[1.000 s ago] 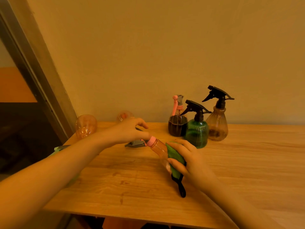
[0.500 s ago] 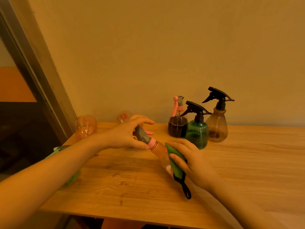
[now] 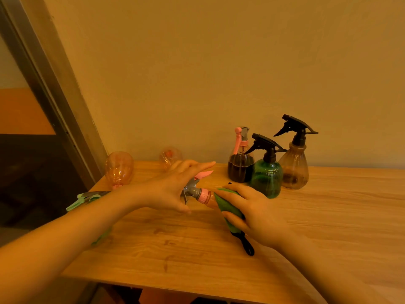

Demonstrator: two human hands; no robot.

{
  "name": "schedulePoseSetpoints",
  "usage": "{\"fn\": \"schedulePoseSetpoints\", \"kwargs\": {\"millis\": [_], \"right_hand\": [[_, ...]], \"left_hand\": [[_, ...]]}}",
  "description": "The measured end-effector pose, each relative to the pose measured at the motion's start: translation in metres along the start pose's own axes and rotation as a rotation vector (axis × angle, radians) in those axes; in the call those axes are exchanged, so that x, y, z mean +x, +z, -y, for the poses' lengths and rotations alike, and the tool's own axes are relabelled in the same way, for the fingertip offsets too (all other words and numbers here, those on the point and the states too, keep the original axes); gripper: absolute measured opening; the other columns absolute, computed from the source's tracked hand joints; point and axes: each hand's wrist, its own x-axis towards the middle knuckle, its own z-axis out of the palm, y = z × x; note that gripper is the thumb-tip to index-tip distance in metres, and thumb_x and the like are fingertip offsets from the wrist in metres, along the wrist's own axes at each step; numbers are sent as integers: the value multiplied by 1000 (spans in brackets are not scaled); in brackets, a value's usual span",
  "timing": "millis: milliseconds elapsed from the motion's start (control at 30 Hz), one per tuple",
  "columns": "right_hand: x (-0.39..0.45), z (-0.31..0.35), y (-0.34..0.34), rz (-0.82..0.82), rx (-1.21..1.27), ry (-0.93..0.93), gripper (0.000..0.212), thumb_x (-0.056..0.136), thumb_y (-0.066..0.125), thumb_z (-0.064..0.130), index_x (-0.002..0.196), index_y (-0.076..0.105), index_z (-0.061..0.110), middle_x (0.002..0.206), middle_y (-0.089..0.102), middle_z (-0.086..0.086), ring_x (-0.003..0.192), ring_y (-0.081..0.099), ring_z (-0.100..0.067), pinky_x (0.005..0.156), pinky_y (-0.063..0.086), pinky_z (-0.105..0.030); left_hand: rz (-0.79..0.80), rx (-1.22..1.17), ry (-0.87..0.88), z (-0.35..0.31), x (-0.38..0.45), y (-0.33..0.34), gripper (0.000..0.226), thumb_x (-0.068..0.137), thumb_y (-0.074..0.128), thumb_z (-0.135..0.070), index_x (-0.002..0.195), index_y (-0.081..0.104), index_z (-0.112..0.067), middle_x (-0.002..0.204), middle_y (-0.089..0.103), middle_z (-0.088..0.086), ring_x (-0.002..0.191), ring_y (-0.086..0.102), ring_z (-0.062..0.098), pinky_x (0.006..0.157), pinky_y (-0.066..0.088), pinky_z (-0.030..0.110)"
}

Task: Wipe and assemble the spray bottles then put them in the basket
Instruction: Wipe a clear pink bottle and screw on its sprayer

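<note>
My right hand (image 3: 252, 211) grips a clear pink bottle (image 3: 209, 197) through a green cloth (image 3: 228, 207) with a black loop, tilted low over the wooden table (image 3: 328, 227). My left hand (image 3: 173, 189) holds the grey and pink spray head (image 3: 194, 187) at the bottle's neck, thumb below, fingers stretched over it. Most of the bottle is hidden by cloth and hand. No basket is in view.
Three assembled spray bottles stand by the wall: a dark one with a pink trigger (image 3: 240, 163), a green one (image 3: 266, 174), a brownish clear one (image 3: 294, 165). Two headless pink bottles (image 3: 119, 167) (image 3: 169, 156) lie at the back left. Green items (image 3: 87, 197) sit at the left edge.
My left hand picked the spray head off the table, brought it to the bottle's neck and turned it there. The right hand kept hold of the bottle in the cloth.
</note>
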Motion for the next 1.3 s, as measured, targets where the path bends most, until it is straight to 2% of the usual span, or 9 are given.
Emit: {"fn": "schedulePoseSetpoints", "kwargs": {"millis": [200,333,467,633,733,867,1033,1133,1300], "right_hand": [[-12,-10,-7,-1,57,32,55,90,37,59,139,40,34,135,44,8,121,42,-7,97,39,-24],[-24,-23,-8,-11,148,95,53,90,38,62,140,34,43,135,38,17,124,38,-1,100,41,-27],[-25,-27,-12,-10,158,134,52,90,39,60,139,37,42,133,39,20,122,37,3,100,42,-27],[-5,-15,-15,45,137,100,44,95,44,44,138,41,36,130,42,17,115,40,2,93,36,-14],[10,-10,-15,78,158,99,44,95,46,43,138,39,37,125,47,14,108,46,-2,89,45,-22],[10,-13,-14,96,189,120,49,91,49,49,138,37,41,121,47,15,104,48,0,85,48,-27],[-5,-18,-12,55,243,157,57,82,43,64,135,39,44,122,43,24,108,46,5,84,43,-13],[-8,-21,-12,27,225,185,55,85,49,58,136,41,41,123,44,23,110,46,3,87,43,-15],[-12,-17,-8,9,196,154,54,87,47,59,137,40,40,123,41,24,113,44,3,90,44,-17]], "left_hand": [[-46,105,43,2,1,3,110,71,78,-34,133,-9,-59,142,24,-9,129,17,12,110,29,41],[-87,190,101,6,2,4,106,71,77,-35,143,0,-46,145,26,-7,129,19,14,108,31,39],[-213,324,196,5,7,6,104,70,78,-34,146,6,-40,140,34,-2,123,24,16,97,38,35],[-330,558,318,1,13,5,106,64,82,-32,147,17,-33,136,40,3,119,33,24,81,49,41],[-403,658,389,-3,14,3,98,66,83,-31,145,24,-33,137,35,2,117,36,27,69,52,41],[-479,715,451,7,10,7,89,70,80,-25,142,27,-33,137,34,4,117,38,29,68,52,41],[-428,611,414,16,5,16,104,66,82,-35,146,15,-35,141,31,6,124,35,28,82,51,44],[-312,299,222,9,5,12,98,70,71,-54,147,12,-38,139,39,3,124,37,19,99,43,39],[-276,-59,-38,-7,15,-1,54,82,72,-26,131,51,-27,114,56,-9,102,53,8,87,48,28]]}}
